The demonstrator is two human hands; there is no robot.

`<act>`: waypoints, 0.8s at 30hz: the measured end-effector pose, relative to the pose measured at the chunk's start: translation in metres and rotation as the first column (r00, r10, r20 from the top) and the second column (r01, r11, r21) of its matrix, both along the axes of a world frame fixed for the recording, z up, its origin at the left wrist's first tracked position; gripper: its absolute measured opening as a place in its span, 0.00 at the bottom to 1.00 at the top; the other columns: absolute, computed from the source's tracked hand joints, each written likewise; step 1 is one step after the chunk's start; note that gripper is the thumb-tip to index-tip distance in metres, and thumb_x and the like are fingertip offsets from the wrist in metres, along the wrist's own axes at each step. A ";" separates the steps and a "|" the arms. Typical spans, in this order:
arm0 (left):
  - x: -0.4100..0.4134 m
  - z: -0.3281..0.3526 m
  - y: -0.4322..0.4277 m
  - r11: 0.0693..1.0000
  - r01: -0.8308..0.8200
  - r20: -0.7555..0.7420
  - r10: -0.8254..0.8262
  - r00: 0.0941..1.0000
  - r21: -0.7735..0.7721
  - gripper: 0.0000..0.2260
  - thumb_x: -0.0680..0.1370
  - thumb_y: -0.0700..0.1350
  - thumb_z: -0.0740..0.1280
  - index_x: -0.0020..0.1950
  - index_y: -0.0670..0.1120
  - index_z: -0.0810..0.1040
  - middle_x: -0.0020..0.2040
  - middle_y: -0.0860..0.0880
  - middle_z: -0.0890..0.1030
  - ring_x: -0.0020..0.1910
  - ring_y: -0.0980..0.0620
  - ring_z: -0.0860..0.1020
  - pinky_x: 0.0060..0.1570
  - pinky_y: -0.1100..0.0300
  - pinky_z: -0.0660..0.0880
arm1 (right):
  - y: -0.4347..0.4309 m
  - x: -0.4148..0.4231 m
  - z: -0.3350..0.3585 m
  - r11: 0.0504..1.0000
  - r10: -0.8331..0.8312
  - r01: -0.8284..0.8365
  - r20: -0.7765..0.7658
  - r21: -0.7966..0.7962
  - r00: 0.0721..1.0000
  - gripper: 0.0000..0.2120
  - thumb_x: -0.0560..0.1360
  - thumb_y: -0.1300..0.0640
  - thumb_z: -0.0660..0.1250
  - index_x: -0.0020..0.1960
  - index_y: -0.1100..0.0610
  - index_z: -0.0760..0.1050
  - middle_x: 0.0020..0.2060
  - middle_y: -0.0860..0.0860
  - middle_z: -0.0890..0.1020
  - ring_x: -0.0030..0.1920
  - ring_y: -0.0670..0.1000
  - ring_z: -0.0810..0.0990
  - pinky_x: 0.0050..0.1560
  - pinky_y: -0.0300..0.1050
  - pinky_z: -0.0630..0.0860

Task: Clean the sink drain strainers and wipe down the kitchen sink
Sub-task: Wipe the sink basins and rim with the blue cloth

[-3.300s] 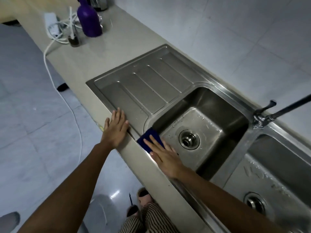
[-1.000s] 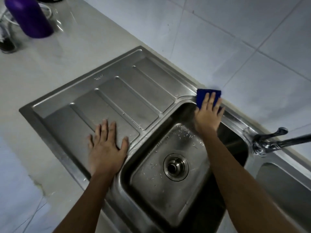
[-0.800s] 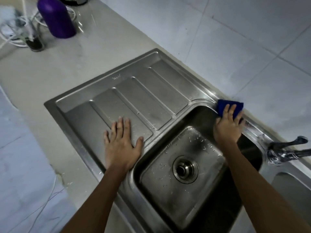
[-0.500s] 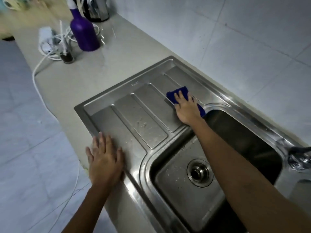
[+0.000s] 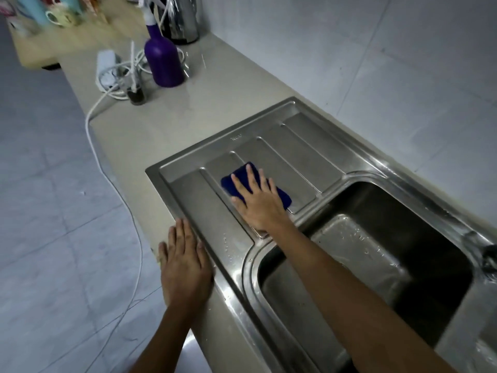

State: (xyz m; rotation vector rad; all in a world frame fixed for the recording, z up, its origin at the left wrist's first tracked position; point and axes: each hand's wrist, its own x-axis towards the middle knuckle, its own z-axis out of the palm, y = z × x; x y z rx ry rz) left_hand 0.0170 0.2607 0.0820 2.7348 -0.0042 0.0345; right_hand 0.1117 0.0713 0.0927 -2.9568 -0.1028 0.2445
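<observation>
A stainless steel sink [image 5: 357,173] is set into a beige counter, with a ribbed drainboard [image 5: 295,146] on its left and a deep basin [image 5: 376,251] on the right. My right hand [image 5: 259,203] lies flat with straight fingers on a dark blue cloth [image 5: 282,196], pressing it onto the drainboard. My left hand [image 5: 184,262] rests flat on the counter's front edge beside the sink rim. My right forearm crosses the basin, and no drain strainer shows.
A purple spray bottle [image 5: 162,60] stands on the counter [image 5: 166,119] at the back, beside a small dark glass [image 5: 135,95] and a white power strip [image 5: 106,65] with its cord hanging over the edge. A steel kettle [image 5: 181,18] sits behind. The tap base [image 5: 488,258] is at right.
My right hand has carried the blue cloth from the back rim of the basin leftward onto the drainboard. My left hand has slid off the drainboard to the counter's front edge.
</observation>
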 end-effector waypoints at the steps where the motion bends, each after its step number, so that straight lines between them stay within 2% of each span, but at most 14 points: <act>1: 0.001 -0.001 0.000 1.000 -0.004 0.005 0.004 1.000 -0.006 0.30 0.78 0.57 0.37 0.78 0.46 0.48 0.78 0.49 0.48 0.76 0.54 0.44 0.75 0.51 0.44 | 0.001 0.019 -0.001 0.997 -0.072 0.072 -0.014 0.000 0.997 0.27 0.82 0.40 0.41 0.78 0.45 0.40 0.78 0.54 0.39 0.77 0.60 0.40 0.76 0.58 0.41; 3: 0.003 0.000 0.000 1.000 -0.005 0.018 0.005 1.000 -0.025 0.30 0.77 0.57 0.38 0.77 0.46 0.49 0.78 0.50 0.49 0.76 0.55 0.45 0.75 0.52 0.44 | 0.010 0.042 -0.002 0.993 -0.121 0.121 -0.034 0.003 0.992 0.26 0.82 0.42 0.41 0.78 0.44 0.40 0.78 0.53 0.40 0.77 0.60 0.39 0.76 0.59 0.40; 5: 0.003 0.001 0.002 0.997 0.001 0.041 0.003 0.999 -0.081 0.30 0.77 0.57 0.39 0.77 0.46 0.51 0.78 0.50 0.51 0.76 0.55 0.47 0.75 0.54 0.43 | 0.024 0.039 -0.003 0.998 -0.056 0.056 -0.026 -0.002 0.998 0.25 0.82 0.43 0.42 0.78 0.44 0.41 0.78 0.51 0.42 0.77 0.60 0.40 0.76 0.59 0.40; 9: -0.004 0.003 0.012 0.938 -0.040 0.058 0.064 0.996 -0.345 0.27 0.78 0.52 0.46 0.75 0.44 0.60 0.76 0.48 0.61 0.75 0.54 0.57 0.74 0.58 0.48 | 0.049 -0.030 -0.007 0.993 0.108 -0.109 0.027 0.035 0.994 0.24 0.82 0.43 0.43 0.78 0.42 0.44 0.79 0.49 0.46 0.78 0.58 0.43 0.75 0.58 0.41; 11: -0.006 0.009 0.018 0.899 -0.037 0.005 0.043 0.999 -0.437 0.25 0.79 0.50 0.47 0.75 0.44 0.60 0.76 0.48 0.61 0.75 0.53 0.57 0.73 0.60 0.48 | 0.053 -0.075 -0.006 0.991 0.116 -0.116 0.011 0.072 0.993 0.25 0.81 0.42 0.39 0.77 0.42 0.45 0.79 0.49 0.48 0.78 0.57 0.44 0.75 0.57 0.41; 13: -0.004 0.015 0.023 0.887 -0.006 -0.052 -0.020 0.998 -0.461 0.21 0.83 0.47 0.49 0.76 0.45 0.58 0.76 0.48 0.59 0.76 0.52 0.55 0.74 0.59 0.48 | 0.055 -0.116 -0.003 0.988 0.104 -0.099 -0.038 0.117 0.994 0.31 0.76 0.37 0.30 0.78 0.43 0.44 0.79 0.48 0.47 0.78 0.56 0.42 0.75 0.54 0.39; 14: -0.005 0.017 0.027 0.902 0.033 -0.076 -0.073 0.994 -0.430 0.20 0.84 0.45 0.49 0.77 0.45 0.56 0.77 0.48 0.57 0.76 0.52 0.53 0.74 0.58 0.47 | 0.055 -0.137 -0.002 0.983 0.094 -0.082 -0.067 0.166 0.993 0.36 0.73 0.35 0.26 0.78 0.43 0.44 0.78 0.46 0.45 0.78 0.53 0.40 0.74 0.53 0.37; 16: -0.008 0.018 0.033 0.946 0.161 -0.114 -0.199 0.973 -0.282 0.22 0.84 0.46 0.48 0.77 0.44 0.51 0.78 0.47 0.52 0.77 0.49 0.50 0.75 0.55 0.46 | 0.048 -0.179 -0.001 0.957 0.055 -0.018 -0.120 0.290 0.991 0.41 0.68 0.33 0.24 0.78 0.45 0.43 0.76 0.42 0.40 0.75 0.48 0.35 0.76 0.52 0.38; 18: -0.011 0.016 0.039 0.952 0.288 -0.150 -0.301 0.942 -0.101 0.24 0.83 0.51 0.47 0.78 0.44 0.48 0.78 0.45 0.48 0.77 0.46 0.47 0.74 0.51 0.47 | 0.033 -0.221 0.001 0.933 0.038 0.024 -0.163 0.358 0.986 0.42 0.67 0.32 0.27 0.78 0.45 0.43 0.73 0.39 0.38 0.76 0.46 0.37 0.77 0.49 0.44; 21: -0.015 0.017 0.042 0.919 0.384 -0.210 -0.360 0.909 0.088 0.29 0.81 0.57 0.43 0.78 0.44 0.46 0.78 0.43 0.47 0.77 0.45 0.47 0.74 0.48 0.49 | 0.017 -0.277 0.010 0.956 0.010 0.045 -0.186 0.288 0.982 0.43 0.66 0.29 0.24 0.77 0.45 0.42 0.74 0.39 0.39 0.78 0.48 0.47 0.77 0.47 0.48; 23: -0.014 0.018 0.040 0.907 0.390 -0.234 -0.350 0.907 0.156 0.29 0.81 0.58 0.45 0.78 0.44 0.45 0.78 0.43 0.47 0.77 0.44 0.48 0.73 0.47 0.51 | 0.022 -0.278 0.012 0.964 -0.038 0.098 -0.235 0.247 0.971 0.40 0.68 0.30 0.27 0.77 0.44 0.41 0.76 0.41 0.40 0.78 0.50 0.46 0.77 0.49 0.47; 24: -0.013 0.018 0.038 0.902 0.391 -0.234 -0.346 0.908 0.183 0.29 0.81 0.57 0.46 0.78 0.43 0.46 0.78 0.43 0.47 0.77 0.44 0.49 0.73 0.47 0.51 | 0.029 -0.271 0.014 0.960 -0.064 0.132 -0.264 0.247 0.962 0.35 0.73 0.32 0.32 0.77 0.44 0.40 0.77 0.42 0.40 0.78 0.50 0.45 0.77 0.51 0.47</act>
